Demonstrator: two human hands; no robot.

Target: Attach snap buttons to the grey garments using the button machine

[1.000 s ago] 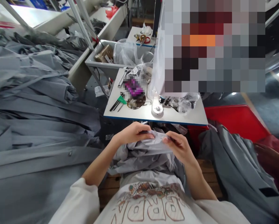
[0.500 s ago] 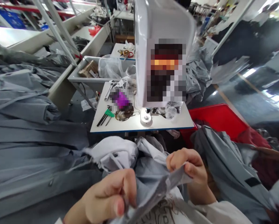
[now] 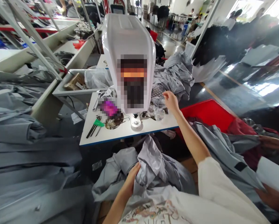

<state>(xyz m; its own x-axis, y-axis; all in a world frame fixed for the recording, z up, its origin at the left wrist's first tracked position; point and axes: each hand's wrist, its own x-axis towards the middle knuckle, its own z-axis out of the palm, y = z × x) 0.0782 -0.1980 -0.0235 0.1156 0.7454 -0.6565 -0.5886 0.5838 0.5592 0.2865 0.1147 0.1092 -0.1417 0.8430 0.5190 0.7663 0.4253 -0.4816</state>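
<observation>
A grey garment [image 3: 151,158] lies bunched in my lap. My left hand [image 3: 134,175] is closed on its left side, with the fingertips partly hidden by the cloth. My right arm stretches forward over the right end of the white machine table [image 3: 127,134]. Beyond the clear plastic bag [image 3: 159,113] of small parts, my right hand [image 3: 170,101] hangs with its fingers curled together; whatever they hold, if anything, cannot be made out. The white machine head [image 3: 130,40] stands left of that hand, above a round metal die [image 3: 136,123].
Green-handled tools [image 3: 98,123] lie on the table's left. A red bin [image 3: 209,115] stands to the right, with grey garments [image 3: 218,149] draped over it. More grey garments [image 3: 25,155] are piled at left. Behind the machine sits a white trough [image 3: 69,88].
Both hands were holding the garment's edge stretched before me. My right hand has let go and moved forward past the table's right side. My left hand and the garment have lowered into my lap.
</observation>
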